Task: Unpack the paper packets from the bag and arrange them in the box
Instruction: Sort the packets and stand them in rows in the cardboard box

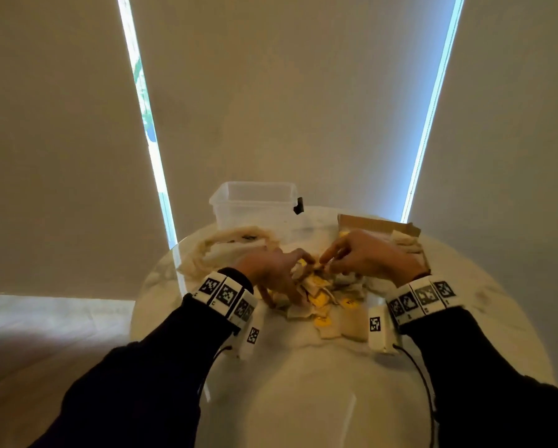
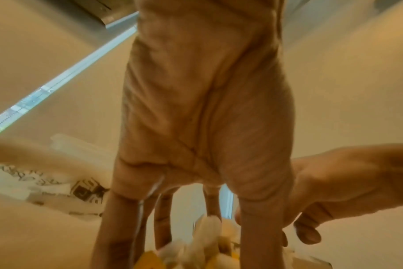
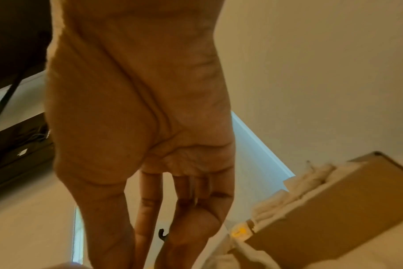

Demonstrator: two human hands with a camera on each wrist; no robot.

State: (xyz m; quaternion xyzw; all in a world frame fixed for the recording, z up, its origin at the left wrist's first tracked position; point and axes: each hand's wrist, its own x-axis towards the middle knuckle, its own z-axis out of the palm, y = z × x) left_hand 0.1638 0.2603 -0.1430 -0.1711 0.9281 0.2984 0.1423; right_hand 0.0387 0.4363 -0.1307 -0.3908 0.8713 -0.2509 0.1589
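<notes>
Both grips, L hand (image 1: 272, 272) & R hand (image 1: 365, 255), fingers spread on packet pile (image 1: 322, 302); packets lie jumbled, no common axis.

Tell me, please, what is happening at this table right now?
A person is sorting a heap of paper packets on the round table. The left hand and right hand both work in the heap, fingers among the packets. The cardboard box already holds a few; the cloth bag lies slack to the left.

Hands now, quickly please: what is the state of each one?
Left hand: fingers spread, straight, pressing into the packets; open.
Right hand: fingertips curled at the packets; a pinch cannot be told.
</notes>
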